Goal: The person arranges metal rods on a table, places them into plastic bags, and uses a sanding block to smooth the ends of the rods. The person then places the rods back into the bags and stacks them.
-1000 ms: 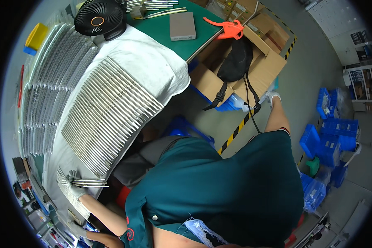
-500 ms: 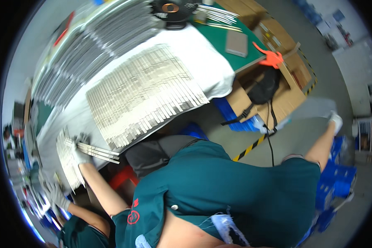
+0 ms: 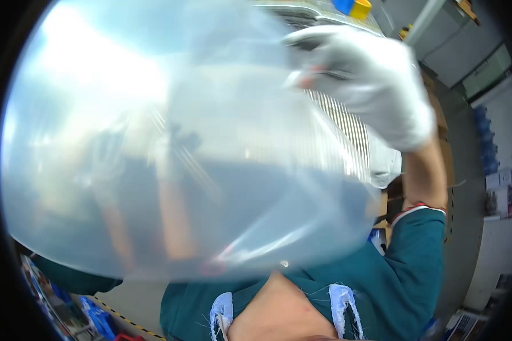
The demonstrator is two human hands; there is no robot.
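Note:
A large piece of clear plastic film [image 3: 227, 119] covers most of the view, close up and blurred; I cannot tell whether it is a bag or a single sheet. My right hand [image 3: 370, 79], in a white glove, pinches it at the upper right, with a reddish spot showing at the fingertips. Through the film, my left hand [image 3: 168, 142] shows faintly, with several thin pale strips [image 3: 198, 169] in its grip. Beyond the right hand, part of the row of pale strips [image 3: 341, 125] on the table is visible; the film veils the rest.
A co-worker's gloved hand [image 3: 107, 153] is dimly visible through the film, left of my left hand. White cloth [image 3: 385, 162] hangs at the table's right end. A blue and yellow object [image 3: 355, 8] stands at the back. Cardboard boxes [image 3: 442, 153] are beyond my right arm.
My right hand has swung from far out on the right to in front of me, bringing the plastic film across the view. My left hand still holds strips.

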